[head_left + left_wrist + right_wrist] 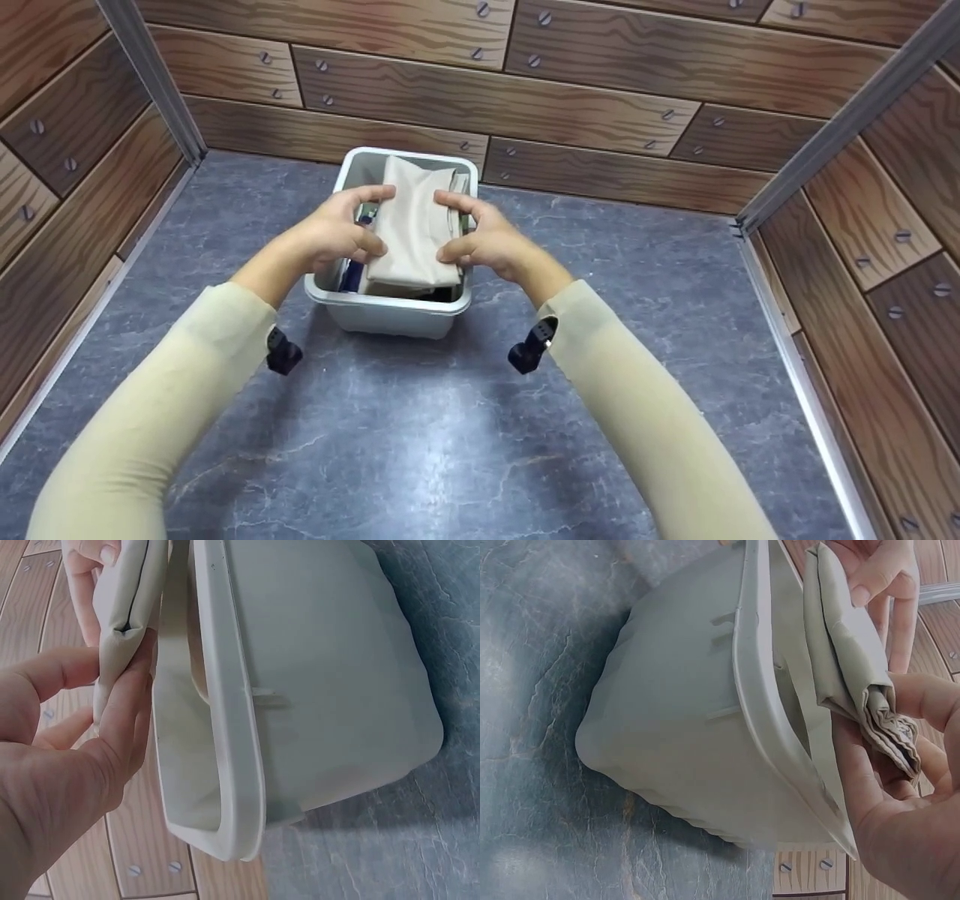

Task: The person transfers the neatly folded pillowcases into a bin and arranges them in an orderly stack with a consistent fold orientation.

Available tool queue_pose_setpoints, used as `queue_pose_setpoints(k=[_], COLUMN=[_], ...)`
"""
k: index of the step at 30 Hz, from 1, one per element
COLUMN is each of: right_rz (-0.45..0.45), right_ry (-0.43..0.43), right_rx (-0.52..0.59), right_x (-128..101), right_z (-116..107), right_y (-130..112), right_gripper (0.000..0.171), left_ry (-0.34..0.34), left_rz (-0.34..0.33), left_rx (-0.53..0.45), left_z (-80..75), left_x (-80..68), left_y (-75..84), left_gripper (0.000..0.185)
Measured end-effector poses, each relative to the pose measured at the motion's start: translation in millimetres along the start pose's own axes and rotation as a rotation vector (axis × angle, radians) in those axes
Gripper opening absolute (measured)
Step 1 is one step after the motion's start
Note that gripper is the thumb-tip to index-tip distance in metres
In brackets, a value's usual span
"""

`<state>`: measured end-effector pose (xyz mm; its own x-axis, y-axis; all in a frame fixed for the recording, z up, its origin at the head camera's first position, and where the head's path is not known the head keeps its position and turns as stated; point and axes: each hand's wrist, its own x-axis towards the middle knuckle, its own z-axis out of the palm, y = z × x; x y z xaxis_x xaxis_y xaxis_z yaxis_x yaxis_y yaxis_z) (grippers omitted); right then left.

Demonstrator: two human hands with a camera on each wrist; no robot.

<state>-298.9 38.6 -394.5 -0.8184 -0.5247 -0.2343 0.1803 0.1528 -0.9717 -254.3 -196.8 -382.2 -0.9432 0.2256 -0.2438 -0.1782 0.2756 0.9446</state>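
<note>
Both hands hold a folded beige cloth [411,217] over the open top of a light grey plastic bin [390,311]. My left hand [334,229] grips its left edge, thumb on top and other fingers underneath, as the left wrist view shows. At the opposite edge, my right hand [491,236] pinches the stacked layers, whose folded ends [892,727] show in the right wrist view. The bundle sits above the bin's rim in both wrist views. Beneath it in the head view, a dark blue item [351,276] shows inside the bin; the other contents are mostly hidden.
The bin stands on a dark blue-grey marbled floor [420,442], near the back wood-pattern wall [420,82]. Similar panels rise at left and right, with metal strips [802,367] along their edges. Small black cameras [283,351] sit at both wrists.
</note>
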Motion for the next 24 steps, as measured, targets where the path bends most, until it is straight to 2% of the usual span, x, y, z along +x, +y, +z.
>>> queue_pose_setpoints(k=[6,14,24], right_rz=[-0.012,-0.016,-0.007], right_ry=[-0.012,-0.008,0.002], right_rx=[-0.003,-0.026,-0.017], right_x=[2.1,3.3,5.1], right_z=[2.9,5.7,7.6], right_y=[2.0,1.0,1.7], right_gripper=[0.095,0.094,0.096], left_ry=[0.017,-0.018,-0.026], left_rz=[-0.01,-0.007,0.0], left_rx=[0.038,0.01,0.038], left_z=[-1.4,-1.9,-1.5], left_x=[-1.2,-0.2,3.3], left_y=[0.2,2.4,4.2], left_gripper=[0.092,0.094,0.096])
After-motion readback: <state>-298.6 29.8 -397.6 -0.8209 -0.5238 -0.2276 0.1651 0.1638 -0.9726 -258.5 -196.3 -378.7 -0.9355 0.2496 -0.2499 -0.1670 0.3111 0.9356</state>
